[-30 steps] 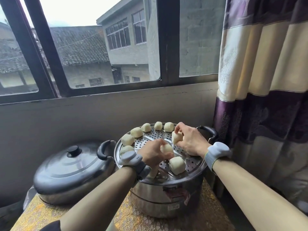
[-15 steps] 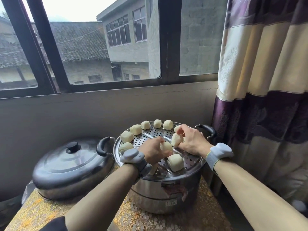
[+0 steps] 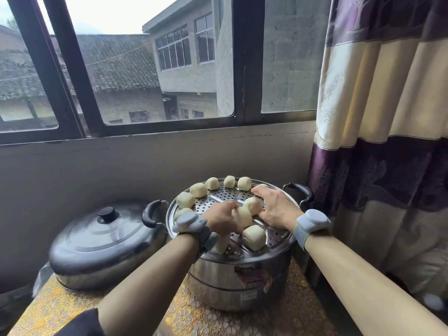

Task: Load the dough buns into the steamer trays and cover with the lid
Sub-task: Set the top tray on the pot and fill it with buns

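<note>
A perforated steel steamer tray [image 3: 276, 241] sits on top of a steel pot [image 3: 218, 287] in the middle. Several pale dough buns line its far and left rim, such as one [image 3: 198, 189] at the far left. One bun [image 3: 254, 237] lies at the front, and another [image 3: 221, 246] peeks out under my left wrist. My left hand [image 3: 221, 220] hovers over the tray's middle, gripping a bun [image 3: 242, 217]. My right hand [image 3: 276, 207] is just to its right with a bun [image 3: 253, 204] at thumb and fingers. Its fingertips reach a bun [image 3: 263, 186] at the far right rim.
A domed steel lid [image 3: 97, 238] with a black knob [image 3: 108, 213] rests on a second tray to the left, its black handle [image 3: 149, 213] close to the steamer. A gold patterned cloth [image 3: 206, 318] covers the table. A wall and window stand behind, and a curtain [image 3: 378, 166] hangs on the right.
My right hand has stretched its fingers toward the far right rim while keeping its bun. My left hand with its bun has barely moved. The view has tilted slightly.
</note>
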{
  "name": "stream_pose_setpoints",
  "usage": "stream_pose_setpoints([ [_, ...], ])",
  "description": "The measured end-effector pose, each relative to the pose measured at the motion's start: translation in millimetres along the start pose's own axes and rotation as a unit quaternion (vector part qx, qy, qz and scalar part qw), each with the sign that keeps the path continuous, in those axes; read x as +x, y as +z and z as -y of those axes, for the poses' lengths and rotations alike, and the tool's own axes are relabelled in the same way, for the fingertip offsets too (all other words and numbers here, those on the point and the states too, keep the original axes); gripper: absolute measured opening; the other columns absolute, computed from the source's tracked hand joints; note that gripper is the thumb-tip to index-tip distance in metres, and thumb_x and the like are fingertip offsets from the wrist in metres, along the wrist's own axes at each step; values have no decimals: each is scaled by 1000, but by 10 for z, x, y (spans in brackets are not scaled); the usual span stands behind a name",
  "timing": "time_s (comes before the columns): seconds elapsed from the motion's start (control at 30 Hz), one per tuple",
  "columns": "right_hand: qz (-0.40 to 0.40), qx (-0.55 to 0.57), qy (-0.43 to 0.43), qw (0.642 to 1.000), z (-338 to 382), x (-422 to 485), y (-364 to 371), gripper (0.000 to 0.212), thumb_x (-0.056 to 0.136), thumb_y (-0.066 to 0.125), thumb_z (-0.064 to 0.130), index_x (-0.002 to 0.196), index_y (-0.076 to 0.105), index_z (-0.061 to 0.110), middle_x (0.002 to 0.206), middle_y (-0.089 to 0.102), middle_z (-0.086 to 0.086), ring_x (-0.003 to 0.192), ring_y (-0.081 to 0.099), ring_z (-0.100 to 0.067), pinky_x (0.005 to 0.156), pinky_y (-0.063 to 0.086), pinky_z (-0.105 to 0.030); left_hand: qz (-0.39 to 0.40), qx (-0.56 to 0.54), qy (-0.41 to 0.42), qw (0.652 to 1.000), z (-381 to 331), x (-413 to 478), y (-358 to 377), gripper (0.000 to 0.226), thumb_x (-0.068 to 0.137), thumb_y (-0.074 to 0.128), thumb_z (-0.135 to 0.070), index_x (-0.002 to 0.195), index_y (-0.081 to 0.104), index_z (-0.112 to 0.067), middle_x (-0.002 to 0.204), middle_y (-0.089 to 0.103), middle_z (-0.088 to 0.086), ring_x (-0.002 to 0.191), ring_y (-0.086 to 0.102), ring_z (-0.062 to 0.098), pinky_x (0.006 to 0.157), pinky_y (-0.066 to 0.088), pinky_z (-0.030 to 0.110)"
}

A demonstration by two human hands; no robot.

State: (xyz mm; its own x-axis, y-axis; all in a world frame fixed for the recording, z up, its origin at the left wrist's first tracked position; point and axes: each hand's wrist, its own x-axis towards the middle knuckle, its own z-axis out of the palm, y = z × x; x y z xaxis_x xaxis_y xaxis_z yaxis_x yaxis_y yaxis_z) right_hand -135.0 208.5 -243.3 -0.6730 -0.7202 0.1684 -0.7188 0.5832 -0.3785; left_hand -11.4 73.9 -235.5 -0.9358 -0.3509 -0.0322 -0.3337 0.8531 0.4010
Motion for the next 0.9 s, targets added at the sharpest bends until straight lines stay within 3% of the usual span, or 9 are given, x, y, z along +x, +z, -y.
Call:
stream_pose_setpoints([
  [0.17, -14, -19, -8, 1000, -36, -89, -4, 52, 79, 62, 10, 128, 54, 27, 129, 60, -5, 119, 54, -26, 100, 43, -32, 7, 18, -4, 1000, 33, 2, 1, 49, 81, 68, -33, 127, 54, -21, 113, 68, 6, 99, 62, 21, 82, 46, 27],
  [0.4, -45, -35, -26, 998, 100, -186, -99, 47, 87, 58, 11, 132, 54, 24, 133, 57, -5, 123, 51, -26, 103, 40, -32, -17, 27, -29, 999, 61, -99, -55, 54, 84, 62, -43, 129, 48, -18, 118, 65, 7, 107, 60, 25, 94, 49, 35],
  [0.6, -127, -3, -77, 989, 568, -359, -211, 42, 86, 50, 10, 126, 57, 19, 121, 62, -9, 112, 54, -30, 97, 45, -41, -144, 14, 16, 989, 239, -500, -506, 48, 84, 59, -41, 129, 50, -24, 126, 56, 7, 114, 55, 26, 100, 45, 39],
  [0.8, -130, 57, -199, 970, 1413, -867, 233, 33, 82, 59, 14, 115, 65, 15, 110, 67, -7, 104, 59, -28, 91, 47, -35, -219, 10, -8, 976, 974, -1500, -636, 35, 87, 53, -37, 120, 56, -27, 116, 59, 3, 106, 59, 23, 92, 50, 40],
  [0.9, -61, 77, -239, 966, 1743, -1204, 653, 26, 86, 56, 20, 109, 67, 18, 101, 70, -5, 96, 62, -24, 86, 51, -36, -157, 50, -41, 985, 1332, -2035, -416, 19, 92, 50, -27, 103, 63, -20, 105, 66, 4, 96, 64, 25, 80, 52, 38],
])
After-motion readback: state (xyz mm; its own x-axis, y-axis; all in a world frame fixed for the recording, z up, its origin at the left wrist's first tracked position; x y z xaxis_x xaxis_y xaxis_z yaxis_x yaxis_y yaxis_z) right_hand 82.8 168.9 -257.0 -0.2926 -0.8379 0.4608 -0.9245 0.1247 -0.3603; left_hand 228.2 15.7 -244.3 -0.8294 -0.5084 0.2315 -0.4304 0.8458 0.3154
